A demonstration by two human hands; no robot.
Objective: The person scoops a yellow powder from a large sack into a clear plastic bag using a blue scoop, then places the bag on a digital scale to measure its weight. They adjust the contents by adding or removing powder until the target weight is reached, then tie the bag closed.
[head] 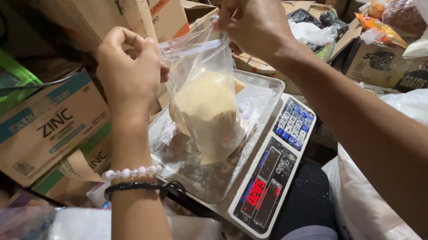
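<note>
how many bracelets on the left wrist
2, both on the left wrist just below the left hand: a white bead bracelet nearer the hand, and a thin black band right behind it. None show on the right arm.

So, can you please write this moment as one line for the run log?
left hand: holds bag top | right hand: holds bag top | clear bag: pale powder, resting on scale tray | scale display: lit

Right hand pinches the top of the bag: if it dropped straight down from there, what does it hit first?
Likely the scale's steel pan, just under the right hand, beside the clear bag of pale powder. Depth is unclear; it could graze the cardboard box behind.
</note>
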